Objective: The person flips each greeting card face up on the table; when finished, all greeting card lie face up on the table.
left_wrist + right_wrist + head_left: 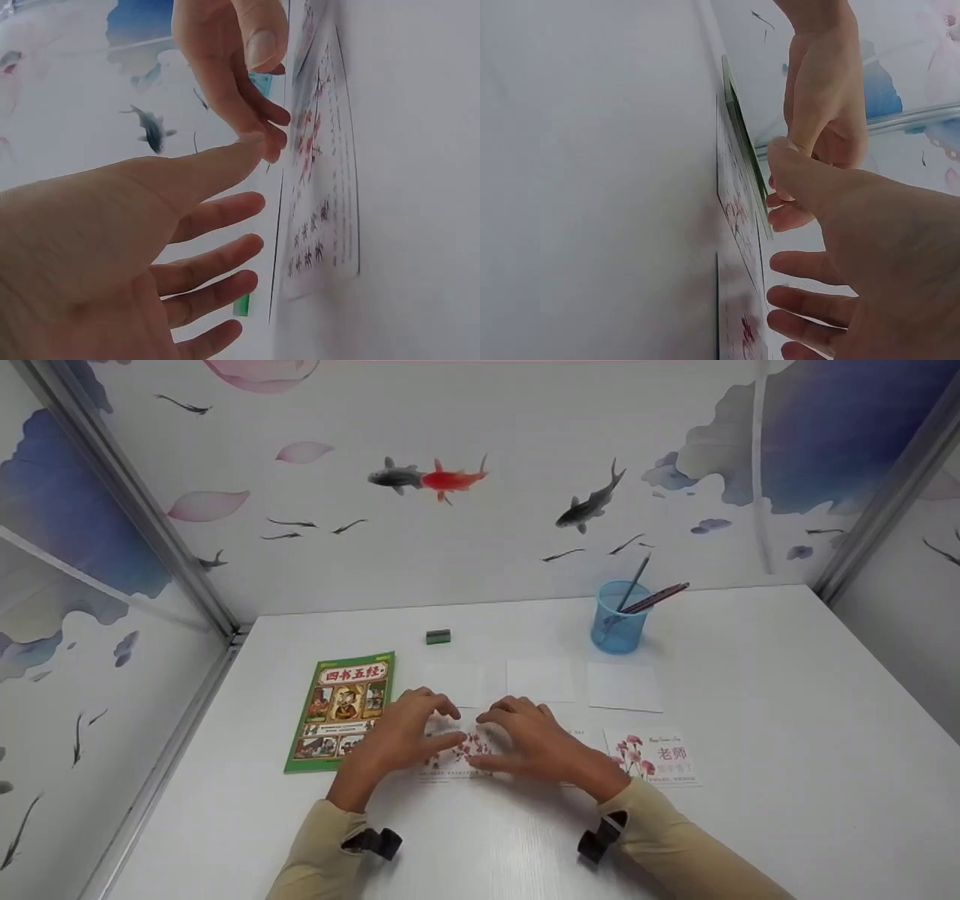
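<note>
My left hand point(409, 733) and right hand point(531, 741) face each other over a printed card point(474, 745) with red blossoms and dark lettering. Their fingers are apart and slightly bent, with nothing gripped. In the left wrist view, the blossom card point(315, 195) lies on the table just beyond the fingertips point(251, 244). A second printed card is mostly hidden behind my right hand and wrist. Right of that wrist lies a card with pink carnations point(634, 754). Behind the hands, three blank white cards point(540, 681) form a row.
A green illustrated book point(306, 750) lies by my left hand. Farther back are a small dark green block point(438, 637) and a blue mesh cup point(619, 634) with pencils leaning in it. White panels painted with fish point(589, 508) enclose the table point(480, 847).
</note>
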A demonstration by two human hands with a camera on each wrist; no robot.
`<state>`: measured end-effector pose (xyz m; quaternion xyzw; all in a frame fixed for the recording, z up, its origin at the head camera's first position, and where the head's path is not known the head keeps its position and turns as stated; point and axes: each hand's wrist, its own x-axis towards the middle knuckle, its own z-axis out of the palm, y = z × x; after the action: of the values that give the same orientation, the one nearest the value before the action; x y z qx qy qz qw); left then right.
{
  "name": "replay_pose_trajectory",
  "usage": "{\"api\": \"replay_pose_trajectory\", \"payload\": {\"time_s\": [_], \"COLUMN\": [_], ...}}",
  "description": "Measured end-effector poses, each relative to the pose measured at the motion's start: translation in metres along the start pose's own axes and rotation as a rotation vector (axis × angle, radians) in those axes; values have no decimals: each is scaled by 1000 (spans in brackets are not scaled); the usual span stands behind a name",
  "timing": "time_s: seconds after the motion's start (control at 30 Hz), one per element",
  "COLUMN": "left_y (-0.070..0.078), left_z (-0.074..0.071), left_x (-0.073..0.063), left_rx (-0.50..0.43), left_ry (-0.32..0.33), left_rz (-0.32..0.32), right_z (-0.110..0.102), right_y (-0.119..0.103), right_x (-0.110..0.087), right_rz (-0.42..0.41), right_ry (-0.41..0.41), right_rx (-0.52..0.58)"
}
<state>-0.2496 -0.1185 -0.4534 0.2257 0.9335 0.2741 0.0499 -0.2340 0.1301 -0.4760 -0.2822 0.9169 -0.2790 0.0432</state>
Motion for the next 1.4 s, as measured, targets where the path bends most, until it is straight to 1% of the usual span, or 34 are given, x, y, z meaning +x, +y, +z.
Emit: {"api": "replay_pose_trajectory", "payload": {"time_s": [0.13, 0.23, 0.37, 0.57, 0.63, 0.7, 0.8, 0.87, 0.97, 1.03, 1.1, 1.23, 1.33, 1.4], "left_y": [19, 37, 61, 95, 103, 109, 115, 117, 117, 115, 112, 110, 111, 111], "left_z": [13, 26, 44, 70, 77, 83, 88, 90, 92, 92, 92, 93, 95, 97], "left_x": [18, 35, 56, 86, 96, 104, 111, 114, 115, 115, 115, 114, 114, 114], "left_rx": [-15, -13, 19, 74, 81, 79, 70, 63, 61, 73, 87, 103, 105, 114], "left_ry": [10, -1, -10, -25, -30, -34, -38, -47, -66, -74, -76, -85, -96, -98], "left_rz": [54, 100, 140, 173, 173, 163, 152, 167, 195, 198, 189, 177, 195, 212], "right_z": [-18, -35, -59, -90, -98, -104, -108, -109, -108, -105, -102, -98, -98, -99], "right_y": [27, 52, 86, 131, 143, 153, 165, 171, 176, 177, 177, 175, 175, 174], "right_x": [-10, -22, -44, -75, -80, -82, -79, -77, -75, -73, -71, -69, -70, -70], "right_rz": [11, 58, 134, 240, 272, 293, 310, 325, 372, 399, 410, 405, 416, 429], "right_ry": [67, 120, 182, 236, 244, 240, 213, 187, 149, 135, 129, 133, 126, 115], "right_rx": [26, 42, 60, 26, 22, 16, 26, 22, 23, 30, 32, -12, -55, -62]}}
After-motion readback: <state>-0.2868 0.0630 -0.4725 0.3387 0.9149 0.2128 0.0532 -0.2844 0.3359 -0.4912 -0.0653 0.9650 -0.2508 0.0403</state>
